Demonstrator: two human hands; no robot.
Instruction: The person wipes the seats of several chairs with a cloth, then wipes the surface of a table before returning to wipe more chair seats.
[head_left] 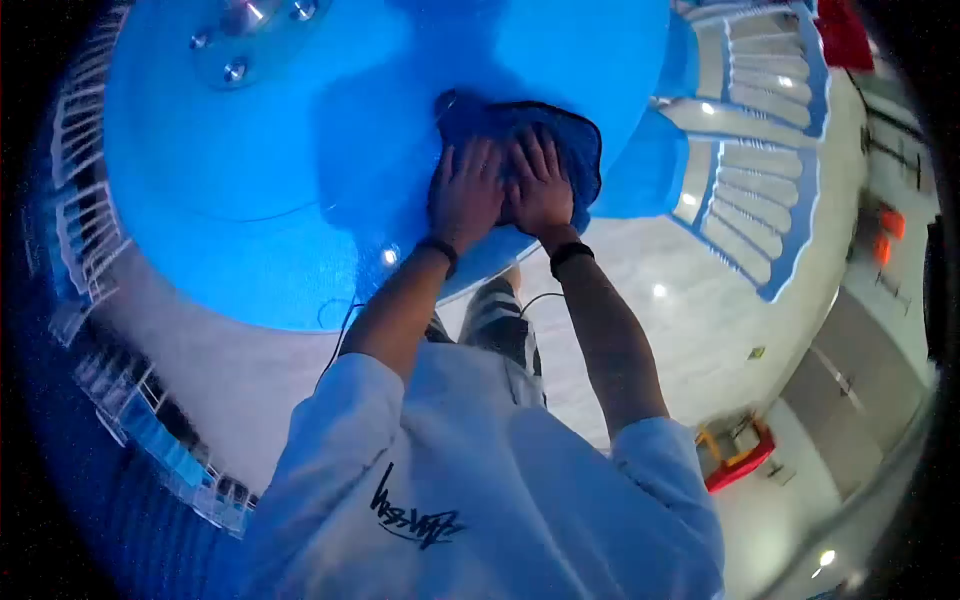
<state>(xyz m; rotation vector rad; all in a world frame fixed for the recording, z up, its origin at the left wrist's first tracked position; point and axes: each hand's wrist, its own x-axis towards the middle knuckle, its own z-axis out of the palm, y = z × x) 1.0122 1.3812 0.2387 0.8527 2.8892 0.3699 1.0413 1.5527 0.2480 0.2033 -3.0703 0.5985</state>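
We note the left hand [470,195] and right hand [541,190] flat, fingers slightly spread, gripping nothing, on the dark cloth [580,150] near the round blue tabletop's [240,170] near-right edge. Risk, we judge: uneven pressure bunches it or slides it overboard. Long axis appears left–right; bound hem faces far and right.

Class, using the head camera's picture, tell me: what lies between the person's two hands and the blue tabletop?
A dark blue cloth. The head view shows the left hand and right hand palm-down on it, over the tabletop.
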